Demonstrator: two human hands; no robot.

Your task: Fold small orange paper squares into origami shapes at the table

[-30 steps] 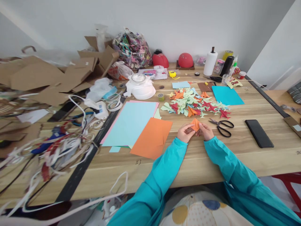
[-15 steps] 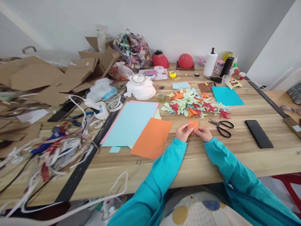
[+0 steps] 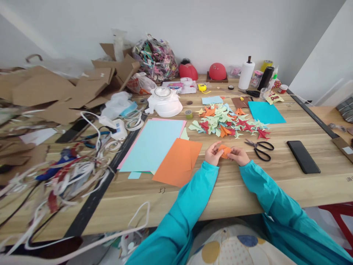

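The small orange paper fold (image 3: 224, 150) sits just above the desk (image 3: 275, 184) at the near middle edge, its long axis running from 9 to 3 o'clock, with no clear point showing. A second ago it stood as a diamond with its tip toward 12 o'clock; since then it has sunk lower and flatter between the hands. The left hand (image 3: 213, 154) pinches its 9 o'clock end, fingers curled shut on the paper. The right hand (image 3: 239, 156) grips the 3 o'clock end the same way, knuckles up. Both teal sleeves slant in from 6 o'clock. Scissors (image 3: 259, 148) lie just beside at 3 o'clock, an orange sheet (image 3: 179, 162) at 9 o'clock.
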